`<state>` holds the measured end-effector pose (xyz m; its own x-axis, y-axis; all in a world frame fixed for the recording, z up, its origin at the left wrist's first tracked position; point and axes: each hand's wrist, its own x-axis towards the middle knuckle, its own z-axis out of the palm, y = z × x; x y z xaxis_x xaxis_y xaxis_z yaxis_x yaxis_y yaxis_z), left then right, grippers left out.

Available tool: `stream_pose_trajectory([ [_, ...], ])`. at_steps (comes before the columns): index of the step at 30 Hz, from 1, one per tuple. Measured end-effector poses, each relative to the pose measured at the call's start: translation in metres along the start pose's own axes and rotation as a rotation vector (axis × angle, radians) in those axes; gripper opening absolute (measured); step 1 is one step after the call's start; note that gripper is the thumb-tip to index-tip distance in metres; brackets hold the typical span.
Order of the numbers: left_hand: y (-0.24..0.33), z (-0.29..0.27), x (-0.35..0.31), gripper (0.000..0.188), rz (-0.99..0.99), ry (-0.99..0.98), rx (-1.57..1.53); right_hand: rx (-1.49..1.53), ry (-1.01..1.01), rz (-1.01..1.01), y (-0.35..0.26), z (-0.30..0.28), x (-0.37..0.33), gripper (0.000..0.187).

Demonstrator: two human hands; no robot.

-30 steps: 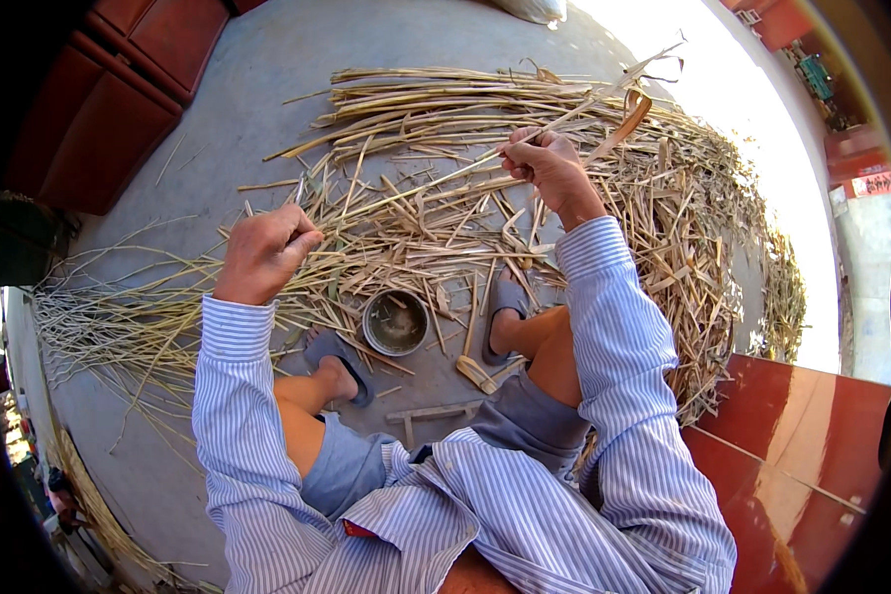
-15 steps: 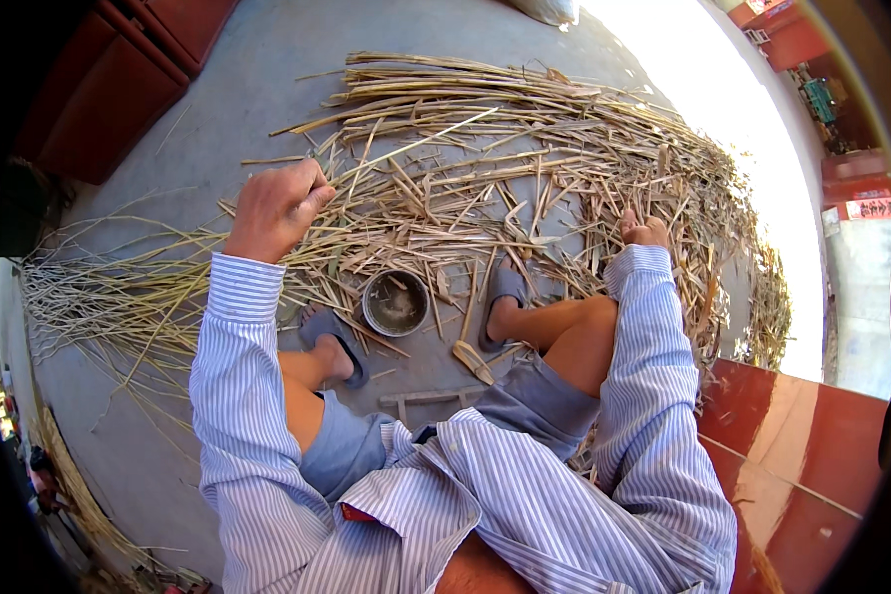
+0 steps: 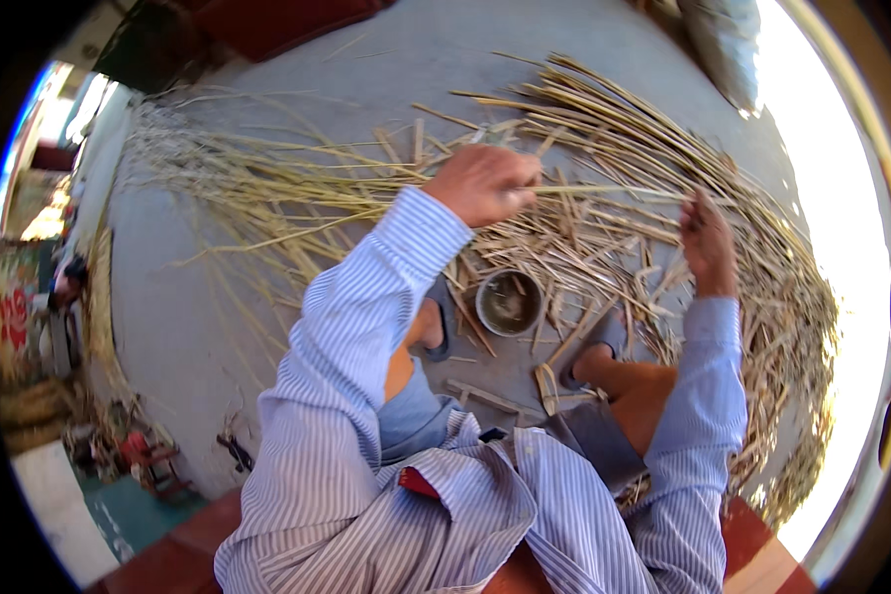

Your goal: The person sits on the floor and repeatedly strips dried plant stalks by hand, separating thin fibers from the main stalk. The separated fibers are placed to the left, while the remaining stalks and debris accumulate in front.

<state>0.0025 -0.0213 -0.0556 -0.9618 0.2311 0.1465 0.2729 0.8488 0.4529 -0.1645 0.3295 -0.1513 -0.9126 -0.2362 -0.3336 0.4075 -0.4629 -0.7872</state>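
My left hand [image 3: 485, 185] is closed around a thin pale stalk [image 3: 609, 189], over the far side of a metal bowl. The stalk runs nearly level to my right hand [image 3: 710, 243], whose fingertips are pinched at its right end. Below both hands lie many loose dry stalks and husks [image 3: 589, 243] on the floor. The round bowl [image 3: 511, 334] stands between my feet, with murky liquid and a bit of stalk in it.
Longer stalks [image 3: 624, 104] lie in a bundle at the far right. Thin branching stalks [image 3: 238, 168] fan out to the left. Near my right foot is a tan wooden-looking piece [image 3: 546, 389]. A pale sack [image 3: 720, 45] stands at the back right.
My view has swung to the left. The right hand, earlier low and apart from the stalk, has come up and closed on its end. My left hand keeps its grip.
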Motion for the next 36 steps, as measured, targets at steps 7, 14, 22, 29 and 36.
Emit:
stream_pose_trajectory([
  [7,-0.031,-0.030,-0.044,0.013,-0.093,0.029,0.146,-0.079,0.462,0.217,-0.015,-0.195,0.026,0.014],
  [14,-0.020,-0.039,-0.043,0.012,0.016,0.208,0.329,-0.171,0.501,0.382,0.006,-0.194,-0.003,0.009],
  [22,-0.033,-0.081,-0.039,0.009,-0.049,0.428,0.521,-0.167,0.408,0.547,0.069,-0.157,0.010,0.005],
  [29,-0.018,-0.029,-0.031,0.010,-0.025,0.163,0.582,0.128,0.046,0.594,0.239,0.133,0.026,0.013],
  [36,-0.015,0.007,-0.053,0.010,-0.080,-0.084,0.542,-0.415,-0.482,0.701,0.302,0.233,-0.028,0.017],
])
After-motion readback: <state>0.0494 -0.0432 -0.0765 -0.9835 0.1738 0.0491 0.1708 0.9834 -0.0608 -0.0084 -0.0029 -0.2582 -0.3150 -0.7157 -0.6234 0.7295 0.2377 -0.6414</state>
